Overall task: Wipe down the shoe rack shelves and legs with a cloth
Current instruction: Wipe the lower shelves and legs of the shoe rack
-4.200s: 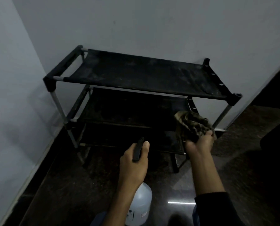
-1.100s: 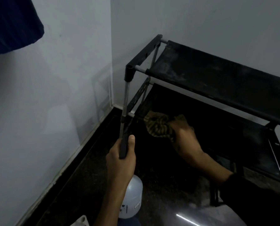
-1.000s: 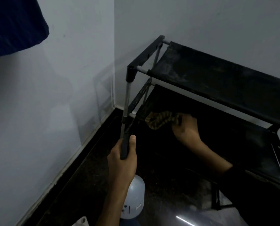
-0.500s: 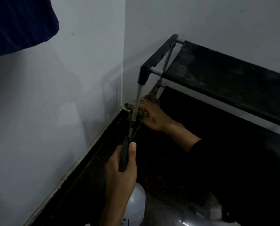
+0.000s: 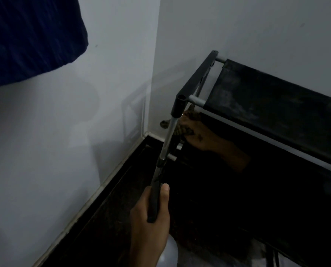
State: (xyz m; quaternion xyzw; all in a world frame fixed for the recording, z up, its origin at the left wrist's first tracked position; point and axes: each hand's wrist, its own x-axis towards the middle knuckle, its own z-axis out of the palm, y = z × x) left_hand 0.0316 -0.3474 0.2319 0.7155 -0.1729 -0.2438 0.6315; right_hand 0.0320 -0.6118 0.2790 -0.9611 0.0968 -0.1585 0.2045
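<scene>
R hand on cloth under top shelf, L hand gripping spray trigger.

R hand [image 5: 196, 136] presses crumpled patterned cloth [image 5: 180, 129] at rack [image 5: 276, 106] corner, behind metal leg [image 5: 168, 137]; grip partly hidden. L hand [image 5: 151, 222] clenched round black trigger [image 5: 154, 203], pale bottle [image 5: 169, 253] below; contents can't tell. Shelf fabric black, dusty. Grey walls, dark glossy floor [image 5: 110, 218], blue cloth-like shape [image 5: 29, 35] top left.

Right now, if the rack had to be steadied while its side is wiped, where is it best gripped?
By the bare front corner leg, from the front-left: a slim upright tube a hand closes around. The right hand with the cloth works just behind it, so grip lower down.
</scene>
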